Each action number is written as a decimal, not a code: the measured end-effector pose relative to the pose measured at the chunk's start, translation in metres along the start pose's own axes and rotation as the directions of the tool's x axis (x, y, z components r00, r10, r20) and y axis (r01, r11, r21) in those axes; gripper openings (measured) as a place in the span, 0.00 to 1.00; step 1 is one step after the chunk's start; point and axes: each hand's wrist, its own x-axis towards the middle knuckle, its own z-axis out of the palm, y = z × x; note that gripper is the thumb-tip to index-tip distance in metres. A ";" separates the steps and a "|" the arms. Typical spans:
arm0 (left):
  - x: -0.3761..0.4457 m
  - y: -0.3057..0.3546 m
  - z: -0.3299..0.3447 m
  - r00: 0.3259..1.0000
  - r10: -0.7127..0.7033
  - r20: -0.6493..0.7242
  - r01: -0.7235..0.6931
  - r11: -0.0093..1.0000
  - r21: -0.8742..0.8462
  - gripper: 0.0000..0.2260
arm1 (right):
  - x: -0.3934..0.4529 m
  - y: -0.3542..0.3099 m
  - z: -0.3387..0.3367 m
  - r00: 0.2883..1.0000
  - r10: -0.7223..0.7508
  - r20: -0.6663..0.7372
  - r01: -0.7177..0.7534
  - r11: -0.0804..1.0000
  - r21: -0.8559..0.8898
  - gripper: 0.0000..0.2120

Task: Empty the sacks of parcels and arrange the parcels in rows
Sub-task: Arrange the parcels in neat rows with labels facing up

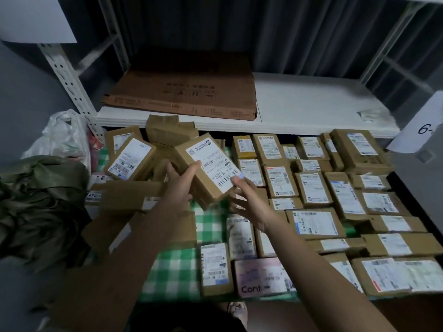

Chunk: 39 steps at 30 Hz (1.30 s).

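A brown cardboard parcel (209, 168) with a white label is held tilted above the green checked cloth (177, 267). My left hand (178, 185) grips its left side from below, thumb on the label. My right hand (247, 200) holds its lower right corner, thumb on the label edge. To the right, several labelled parcels (314, 190) lie in rows. A loose heap of parcels (130, 159) lies to the left. A crumpled green sack (40, 202) lies at the far left.
A white shelf (299, 111) runs above the parcels and carries a flat cardboard sheet (184, 92). A white plastic bag (64, 137) sits by the shelf post at left. A paper tag marked 6 (424, 125) hangs at right.
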 end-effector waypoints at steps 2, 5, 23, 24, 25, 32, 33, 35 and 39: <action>0.005 -0.003 0.017 0.999 -0.003 0.040 0.001 0.999 0.052 0.38 | 0.008 -0.009 -0.018 1.000 0.016 0.026 -0.015 0.999 -0.042 0.42; 0.010 -0.009 0.039 0.996 -0.027 0.088 0.015 0.991 0.135 0.33 | 0.022 -0.020 -0.043 0.991 0.088 0.097 -0.080 0.993 -0.084 0.28; 0.034 -0.022 0.055 0.998 -0.020 -0.057 0.045 0.879 0.474 0.17 | 0.078 -0.020 -0.073 0.970 0.207 0.129 -0.197 0.977 -0.083 0.33; 0.039 -0.020 0.051 0.998 -0.006 -0.056 0.031 0.883 0.468 0.15 | 0.082 -0.021 -0.072 0.975 0.197 0.103 -0.192 0.980 -0.049 0.31; 0.044 -0.018 0.046 0.998 0.019 -0.065 0.013 0.887 0.462 0.14 | 0.086 -0.022 -0.073 0.979 0.187 0.079 -0.186 0.982 -0.020 0.29; 0.085 0.026 0.031 0.970 0.198 -0.138 -0.093 0.836 0.541 0.10 | 0.110 -0.044 -0.058 0.989 0.120 -0.083 -0.110 0.988 0.112 0.13; 0.092 0.030 0.030 0.966 0.218 -0.137 -0.112 0.837 0.536 0.09 | 0.114 -0.047 -0.055 0.990 0.110 -0.092 -0.099 0.988 0.121 0.15; 0.109 0.037 0.029 0.957 0.265 -0.119 -0.156 0.815 0.558 0.11 | 0.126 -0.049 -0.053 0.986 0.120 -0.113 -0.104 0.985 0.135 0.19; 0.129 0.036 0.038 0.937 0.348 0.025 -0.280 0.709 0.647 0.11 | 0.139 -0.051 -0.057 0.979 0.110 -0.170 -0.077 0.978 0.194 0.14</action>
